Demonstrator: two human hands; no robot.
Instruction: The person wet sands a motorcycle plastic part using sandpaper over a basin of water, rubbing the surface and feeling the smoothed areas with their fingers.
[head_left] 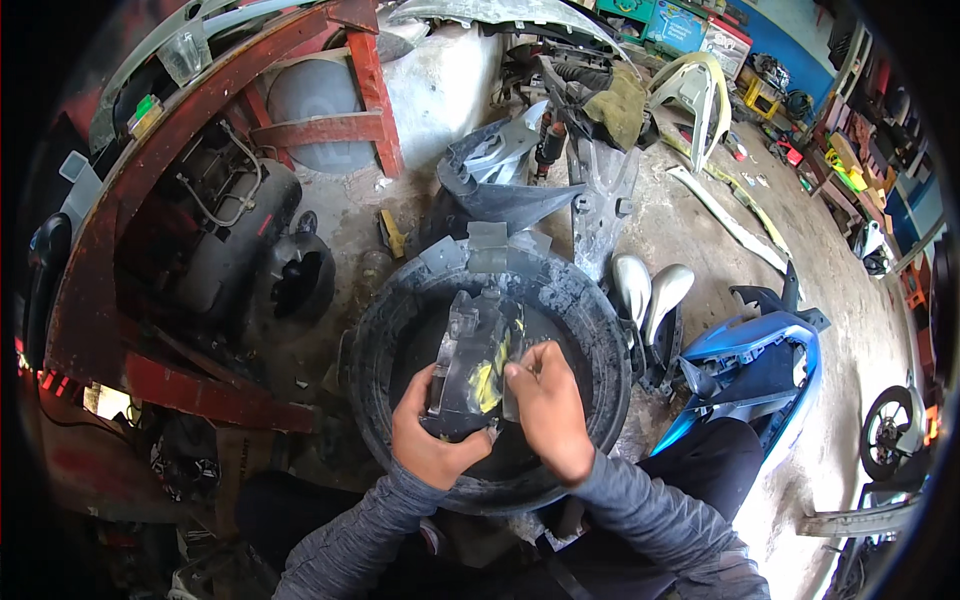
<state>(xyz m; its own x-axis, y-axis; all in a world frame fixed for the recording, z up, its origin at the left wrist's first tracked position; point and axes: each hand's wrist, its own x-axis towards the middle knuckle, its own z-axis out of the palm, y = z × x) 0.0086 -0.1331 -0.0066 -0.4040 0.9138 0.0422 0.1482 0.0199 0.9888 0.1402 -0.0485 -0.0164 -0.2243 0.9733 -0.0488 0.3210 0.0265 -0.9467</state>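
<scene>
1. Head view, our left hand [430, 445]: it's wrapped around the near left side of a dark grey moulded plastic part with a yellow-green patch [462, 365], thumb across the near end, so that one's got a proper hold.
2. Our right hand [550, 410] is at the part's right edge, fingers bent and thumb tip right by the yellow-green patch. Something flat and greyish shows under those fingertips, but we honestly can't tell if it's being pinched.
3. The part itself is up over the big round black tub [590, 325], which sits in front of us between our knees. Flat grey pieces [487, 261] hang over the tub's far rim.
4. Just right of the tub we've got two silvery oval shells [631, 283], and further right a glossy blue curved plastic panel [806, 385] lying near our right knee.
5. Past the tub there's a pile of dark grey plastic bodywork [478, 190], with a crumpled khaki cloth [613, 108] beyond it to the right.
6. Over on our left, a dark cylindrical metal tank [245, 240] sits beneath a chipped red frame [383, 110], and a small yellow object [393, 232] is on the grey concrete floor [720, 225] between tank and bodywork.
</scene>
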